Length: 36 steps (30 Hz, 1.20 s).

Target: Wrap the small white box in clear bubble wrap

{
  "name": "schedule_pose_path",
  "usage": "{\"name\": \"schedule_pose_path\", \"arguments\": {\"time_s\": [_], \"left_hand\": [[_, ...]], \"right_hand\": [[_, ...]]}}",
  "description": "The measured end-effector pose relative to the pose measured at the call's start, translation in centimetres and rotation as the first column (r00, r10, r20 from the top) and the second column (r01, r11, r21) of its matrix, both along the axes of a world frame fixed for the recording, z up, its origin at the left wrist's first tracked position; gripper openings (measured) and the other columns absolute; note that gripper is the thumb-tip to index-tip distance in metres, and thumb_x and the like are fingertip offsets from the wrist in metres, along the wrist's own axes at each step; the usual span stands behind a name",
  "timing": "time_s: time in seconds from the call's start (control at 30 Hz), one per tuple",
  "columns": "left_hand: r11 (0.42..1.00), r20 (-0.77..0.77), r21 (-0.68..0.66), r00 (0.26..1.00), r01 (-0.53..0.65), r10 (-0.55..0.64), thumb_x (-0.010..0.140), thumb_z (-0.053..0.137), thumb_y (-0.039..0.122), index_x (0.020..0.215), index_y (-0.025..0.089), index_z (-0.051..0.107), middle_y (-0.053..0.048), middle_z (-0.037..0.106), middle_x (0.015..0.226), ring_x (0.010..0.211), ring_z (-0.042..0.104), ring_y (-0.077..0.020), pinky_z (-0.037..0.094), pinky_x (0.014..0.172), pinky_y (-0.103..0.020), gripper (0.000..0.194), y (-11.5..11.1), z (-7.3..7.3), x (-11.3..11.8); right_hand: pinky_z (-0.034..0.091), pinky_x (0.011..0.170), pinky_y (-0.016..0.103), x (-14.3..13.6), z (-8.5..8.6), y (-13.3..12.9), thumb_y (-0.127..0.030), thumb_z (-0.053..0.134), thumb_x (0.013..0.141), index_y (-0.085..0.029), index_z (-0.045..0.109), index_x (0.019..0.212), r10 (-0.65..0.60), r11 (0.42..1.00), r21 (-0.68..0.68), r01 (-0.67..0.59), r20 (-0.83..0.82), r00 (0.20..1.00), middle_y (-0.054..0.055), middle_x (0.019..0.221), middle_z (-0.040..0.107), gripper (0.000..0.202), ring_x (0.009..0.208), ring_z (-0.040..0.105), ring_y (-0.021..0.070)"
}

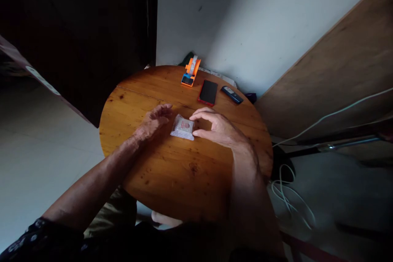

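Note:
A small squarish packet in clear, bubble-like plastic wrap (pixel 183 127) lies flat on the round wooden table (pixel 181 172). Reddish print or contents show at its middle; what is inside cannot be made out. To its left, my left hand (pixel 155 120) is held with fingers loosely curved and apart, not touching the packet. My right hand (pixel 215 126) is at the packet's right edge, thumb and fingers spread around that side. Whether its fingertips touch the wrap is hard to tell. Neither hand grips anything.
Toward the table's back stand an orange tape dispenser (pixel 190 73) with a roll of tape, a phone with a red edge (pixel 208 92) and a dark handheld device (pixel 232 94). A white wall (pixel 245 20) rises behind. White cable (pixel 288 196) lies coiled on the floor at right.

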<state>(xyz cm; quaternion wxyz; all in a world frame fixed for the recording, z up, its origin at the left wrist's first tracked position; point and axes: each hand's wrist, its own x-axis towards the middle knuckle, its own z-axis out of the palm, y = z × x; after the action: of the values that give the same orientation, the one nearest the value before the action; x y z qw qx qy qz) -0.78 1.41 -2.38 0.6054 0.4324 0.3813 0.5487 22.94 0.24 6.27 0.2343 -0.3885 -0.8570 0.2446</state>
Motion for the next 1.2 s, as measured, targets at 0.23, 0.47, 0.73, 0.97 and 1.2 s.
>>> {"name": "schedule_pose_path", "arguments": {"time_s": [0.23,0.47,0.73,0.97,1.2], "left_hand": [[0.992,-0.002,-0.019,0.992,0.128,-0.128,0.066,0.07,0.014,0.12,0.015,0.058,-0.008,0.067,0.111,0.103,0.063,-0.0201,0.045,0.099,-0.038,0.055,-1.2,0.9,0.4],[0.978,-0.022,0.026,0.978,0.208,-0.208,0.068,0.072,0.018,0.127,0.018,0.054,-0.009,0.066,0.114,0.104,0.063,-0.0225,0.046,0.097,-0.041,0.062,-0.8,0.2,0.3],[0.978,-0.129,0.039,0.972,0.204,-0.197,0.067,0.068,0.019,0.134,0.012,0.049,-0.016,0.062,0.122,0.11,0.062,-0.0267,0.048,0.096,-0.044,0.07,-1.2,0.9,0.2],[0.985,-0.193,0.046,0.969,0.168,-0.156,0.066,0.068,0.02,0.13,0.014,0.053,-0.016,0.063,0.123,0.114,0.059,-0.0283,0.047,0.099,-0.045,0.066,-1.1,1.0,0.1],[0.99,-0.309,0.062,0.945,0.13,-0.105,0.069,0.075,0.032,0.135,0.018,0.053,-0.015,0.064,0.127,0.117,0.06,-0.0324,0.046,0.102,-0.049,0.071,-1.7,1.2,0.5]], "right_hand": [[0.048,0.1,0.043,-1.1,-1.1,0.3,-0.015,0.075,0.071,-0.023,0.071,0.094,-0.018,0.999,0.045,0.017,0.025,1.0,0.007,0.12,0.066,0.024,0.111,0.063,0.0239],[0.052,0.087,0.037,-2.2,-1.8,0.3,-0.015,0.064,0.08,-0.022,0.07,0.078,-0.048,0.995,0.085,0.057,-0.097,0.994,0.005,0.103,0.071,0.01,0.094,0.067,0.0194],[0.05,0.095,0.042,-1.6,-1.2,0.2,-0.022,0.064,0.082,-0.021,0.068,0.079,-0.082,0.996,0.027,0.087,-0.153,0.985,0.006,0.107,0.071,0.005,0.101,0.067,0.0209],[0.049,0.1,0.043,-1.7,-1.2,0.0,-0.021,0.07,0.077,-0.023,0.072,0.088,0.015,0.999,0.047,-0.013,-0.035,0.999,0.007,0.12,0.067,0.012,0.111,0.064,0.023],[0.051,0.095,0.042,-2.7,-1.9,0.2,-0.015,0.057,0.083,-0.022,0.064,0.074,-0.108,0.979,0.156,0.132,-0.155,0.982,0.006,0.109,0.071,0.014,0.101,0.067,0.0212]]}}
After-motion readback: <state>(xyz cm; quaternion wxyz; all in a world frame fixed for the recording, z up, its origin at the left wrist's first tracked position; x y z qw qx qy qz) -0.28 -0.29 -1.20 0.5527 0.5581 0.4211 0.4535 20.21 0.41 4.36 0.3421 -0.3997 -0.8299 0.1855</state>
